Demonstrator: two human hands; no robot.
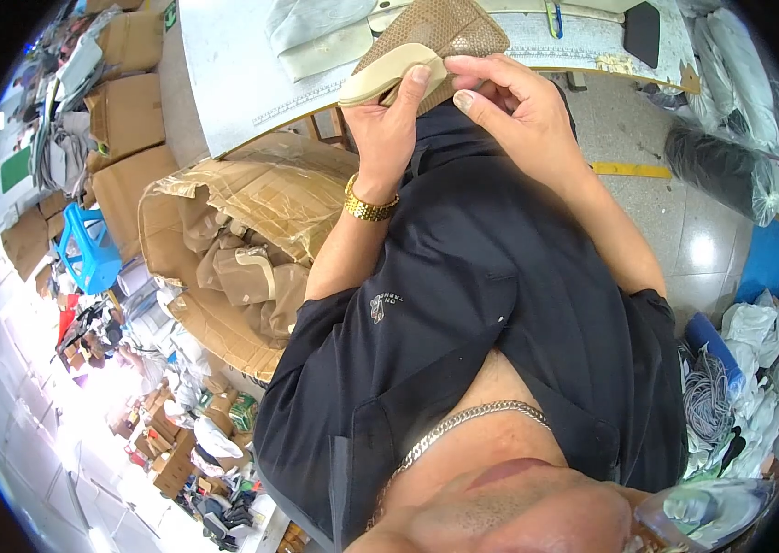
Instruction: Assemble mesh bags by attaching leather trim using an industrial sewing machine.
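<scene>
My left hand [387,129], with a gold wristband, grips a folded beige padded piece [380,77], thumb pressed on its top. Its exact kind I cannot tell. Just behind it lies a brown panel with a woven-looking texture [463,29], partly over the table edge. Whether the two are joined is hidden. My right hand [514,97] is beside the beige piece's right end, its fingers bent and its forefinger and thumb tips apart. Nothing shows between those tips.
A white worktable [223,55] with a ruler strip along its edge carries grey-white material [316,37], a cutter [554,18] and a black flat piece [641,33]. An open carton [168,207] of beige pieces is at left. Plastic-wrapped rolls [721,170] lie at right.
</scene>
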